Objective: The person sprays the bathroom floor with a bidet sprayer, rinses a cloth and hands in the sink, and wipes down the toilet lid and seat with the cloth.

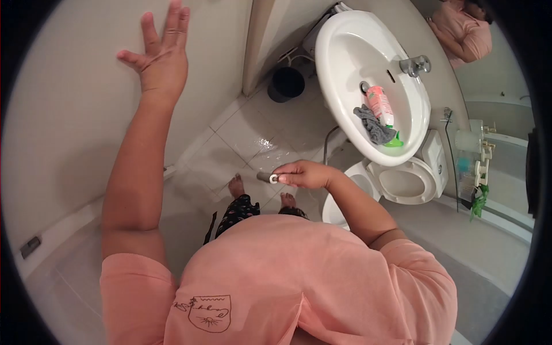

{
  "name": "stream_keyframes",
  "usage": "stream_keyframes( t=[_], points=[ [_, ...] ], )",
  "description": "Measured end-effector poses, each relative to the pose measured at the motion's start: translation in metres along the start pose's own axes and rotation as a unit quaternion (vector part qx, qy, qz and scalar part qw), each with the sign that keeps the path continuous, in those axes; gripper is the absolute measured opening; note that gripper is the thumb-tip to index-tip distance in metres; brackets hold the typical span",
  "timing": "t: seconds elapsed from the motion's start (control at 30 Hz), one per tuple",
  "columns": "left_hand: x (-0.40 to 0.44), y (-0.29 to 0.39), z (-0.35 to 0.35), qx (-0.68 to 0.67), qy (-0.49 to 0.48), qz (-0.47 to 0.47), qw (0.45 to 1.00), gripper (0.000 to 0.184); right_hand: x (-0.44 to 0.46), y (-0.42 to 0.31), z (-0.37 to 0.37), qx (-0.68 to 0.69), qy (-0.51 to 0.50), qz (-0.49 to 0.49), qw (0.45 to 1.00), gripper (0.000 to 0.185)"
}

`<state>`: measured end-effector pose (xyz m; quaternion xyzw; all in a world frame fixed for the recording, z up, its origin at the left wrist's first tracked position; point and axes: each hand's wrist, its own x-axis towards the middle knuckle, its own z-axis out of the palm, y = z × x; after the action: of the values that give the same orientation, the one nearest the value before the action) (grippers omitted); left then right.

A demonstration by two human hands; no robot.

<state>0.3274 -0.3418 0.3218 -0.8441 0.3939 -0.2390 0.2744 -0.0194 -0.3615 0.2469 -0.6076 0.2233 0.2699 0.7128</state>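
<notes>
My left hand (164, 63) is raised at the upper left, fingers spread, against or close to the pale wall (75, 80); contact cannot be made out. Low in front of my body, my right hand (305, 174) is closed around a short grey rod-like handle (266, 176) with a whitish ring at its end. The handle points left over the tiled floor (247, 135), and what it joins, if anything, is blurred. In the white sink (345, 52) to the right lie a pink-and-white spray bottle (378, 102) with a green nozzle and a crumpled grey cloth (374, 125).
A dark bucket (286, 84) stands on the wet floor near the door frame. The toilet (408, 183) has its seat showing below the sink. A chrome faucet (415, 66) sits on the sink's rim. A mirror (500, 115) covers part of the right wall.
</notes>
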Motion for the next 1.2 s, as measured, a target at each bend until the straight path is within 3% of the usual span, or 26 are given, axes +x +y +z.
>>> stream_keyframes(
  t=[0.1,0.17,0.27,0.4,0.47,0.5,0.57,0.63,0.73,0.83,0.9,0.97,1.2],
  points=[
    [0.003,0.003,0.025,0.002,0.017,0.045,0.999,0.077,0.02,-0.011,-0.004,-0.032,0.078,-0.029,0.996,0.043],
    [0.008,0.006,0.045,-0.094,0.108,0.074,0.987,0.083,0.025,-0.018,-0.011,-0.019,0.101,-0.022,0.994,0.042],
    [0.007,0.01,0.045,-0.029,0.089,0.069,0.993,0.085,0.028,-0.026,-0.026,0.002,0.139,-0.012,0.99,0.042],
    [-0.008,-0.003,0.025,-0.043,0.115,0.078,0.989,0.079,0.031,-0.031,-0.04,-0.044,0.173,-0.022,0.984,0.04],
    [-0.022,-0.022,0.008,-0.367,0.114,0.159,0.909,0.071,0.034,-0.035,-0.047,-0.056,0.166,-0.03,0.984,0.04],
    [-0.03,-0.032,-0.002,-0.364,0.112,0.153,0.912,0.071,0.035,-0.039,-0.049,-0.069,0.135,-0.023,0.988,0.041],
    [-0.044,-0.056,-0.02,-0.378,0.225,0.153,0.885,0.058,0.036,-0.04,-0.058,-0.091,0.095,0.004,0.991,0.042],
    [-0.046,-0.087,-0.027,-0.373,0.317,0.085,0.868,0.043,0.039,-0.029,-0.069,-0.098,0.135,-0.018,0.986,0.042],
    [-0.035,-0.149,-0.028,-0.352,0.359,0.046,0.863,0.029,0.039,-0.024,-0.09,-0.078,0.183,-0.011,0.98,0.041],
    [-0.024,-0.173,-0.023,-0.311,0.38,0.011,0.871,0.03,0.035,-0.024,-0.098,-0.061,0.163,0.02,0.985,0.04],
    [-0.021,-0.164,-0.013,-0.137,0.422,0.029,0.895,0.029,0.037,-0.027,-0.105,-0.076,0.138,0.019,0.987,0.039],
    [-0.022,-0.163,-0.01,-0.137,0.416,0.018,0.899,0.03,0.038,-0.026,-0.109,-0.006,0.159,0.006,0.987,0.039],
    [-0.026,-0.165,-0.006,-0.13,0.399,0.02,0.908,0.034,0.04,-0.027,-0.108,-0.035,0.181,0.041,0.982,0.042]
  ],
)
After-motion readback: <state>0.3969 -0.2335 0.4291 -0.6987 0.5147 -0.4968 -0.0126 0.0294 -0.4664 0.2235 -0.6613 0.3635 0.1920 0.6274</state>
